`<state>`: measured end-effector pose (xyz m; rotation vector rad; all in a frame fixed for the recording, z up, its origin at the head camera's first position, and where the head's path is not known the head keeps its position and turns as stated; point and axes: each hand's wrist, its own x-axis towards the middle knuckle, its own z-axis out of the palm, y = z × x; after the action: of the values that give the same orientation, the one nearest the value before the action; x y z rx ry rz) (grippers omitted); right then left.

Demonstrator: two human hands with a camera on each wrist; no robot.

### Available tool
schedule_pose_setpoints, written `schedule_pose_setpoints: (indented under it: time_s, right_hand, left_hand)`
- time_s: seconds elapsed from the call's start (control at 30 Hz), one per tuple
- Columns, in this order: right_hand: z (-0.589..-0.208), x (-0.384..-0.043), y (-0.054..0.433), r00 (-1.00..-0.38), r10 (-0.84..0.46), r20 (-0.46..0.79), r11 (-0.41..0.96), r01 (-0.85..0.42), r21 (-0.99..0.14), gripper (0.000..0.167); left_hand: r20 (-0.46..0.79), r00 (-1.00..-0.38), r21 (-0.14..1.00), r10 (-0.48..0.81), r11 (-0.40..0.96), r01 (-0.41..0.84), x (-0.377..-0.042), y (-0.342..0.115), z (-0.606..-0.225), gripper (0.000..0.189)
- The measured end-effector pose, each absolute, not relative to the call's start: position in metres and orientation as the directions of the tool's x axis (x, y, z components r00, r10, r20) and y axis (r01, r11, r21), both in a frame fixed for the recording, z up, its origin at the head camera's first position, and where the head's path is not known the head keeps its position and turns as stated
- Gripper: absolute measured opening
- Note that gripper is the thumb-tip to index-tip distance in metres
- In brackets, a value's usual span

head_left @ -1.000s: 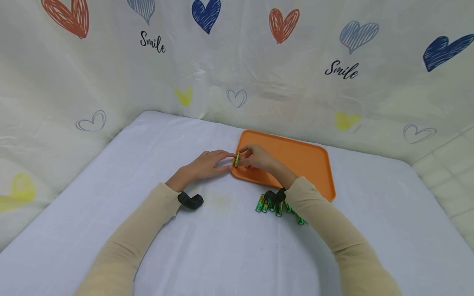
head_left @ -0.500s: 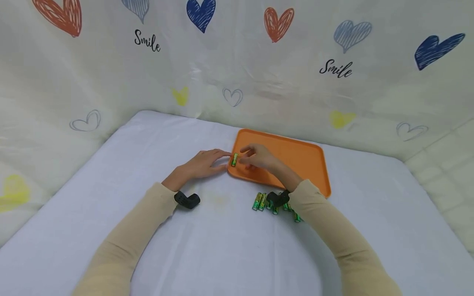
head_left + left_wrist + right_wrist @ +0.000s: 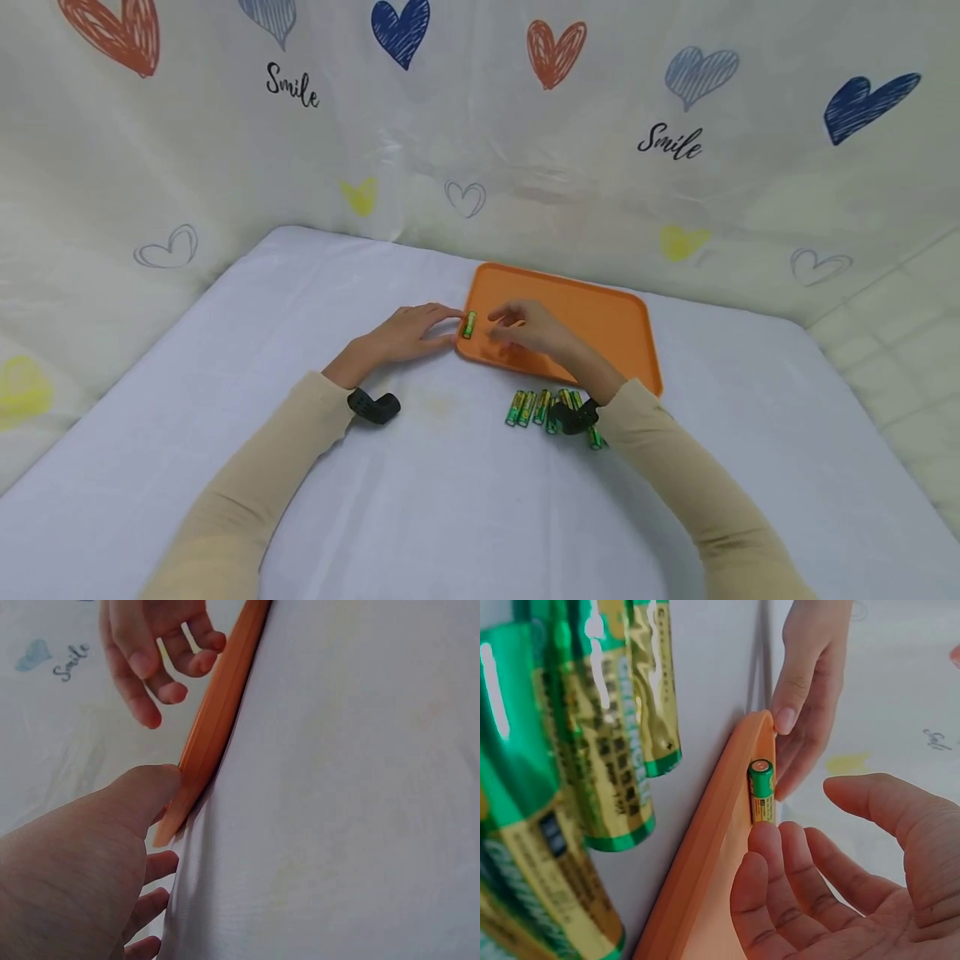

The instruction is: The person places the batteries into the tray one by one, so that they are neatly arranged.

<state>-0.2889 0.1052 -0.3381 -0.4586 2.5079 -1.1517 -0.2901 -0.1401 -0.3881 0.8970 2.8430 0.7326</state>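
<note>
One green and gold battery point(image 3: 469, 325) lies inside the orange tray point(image 3: 592, 310), along its left end; the right wrist view shows the same battery point(image 3: 761, 787) beside the tray wall. My left hand point(image 3: 405, 335) rests at the tray's left rim, thumb and fingertips touching the edge, fingers extended. Over the tray, just right of the battery, hovers my right hand point(image 3: 534, 327), its fingers loosely bent and holding nothing. In the left wrist view my left thumb point(image 3: 154, 787) lies against the tray's outer side.
Several more batteries point(image 3: 542, 407) lie in a loose group on the white cloth point(image 3: 450, 500) in front of the tray, partly covered by the right wrist's black camera point(image 3: 576, 415). A white curtain point(image 3: 480, 125) printed with hearts hangs behind the table.
My right hand has released the battery, which stays at the tray's left end, and has drawn back a little to the right. The left hand keeps its place at the rim.
</note>
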Motion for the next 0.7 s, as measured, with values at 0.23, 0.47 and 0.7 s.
schedule_pose_setpoints:
  time_s: [0.23, 0.47, 0.7]
  right_hand:
    - [-0.336, -0.275, 0.114, -0.885, -0.436, -0.163, 0.610, -0.157, -0.776, 0.029]
    - [-0.335, -0.262, 0.122, -0.876, -0.458, -0.154, 0.601, -0.177, -0.779, 0.022]
    - [-0.334, -0.249, 0.130, -0.843, -0.506, -0.182, 0.604, -0.195, -0.773, 0.021]
  left_hand:
    - [0.090, -0.819, 0.450, 0.567, 0.710, 0.542, -0.290, -0.141, -0.390, 0.052]
    - [0.083, -0.821, 0.456, 0.565, 0.711, 0.536, -0.290, -0.141, -0.390, 0.052]
    - [0.078, -0.818, 0.437, 0.571, 0.718, 0.542, -0.292, -0.141, -0.392, 0.053]
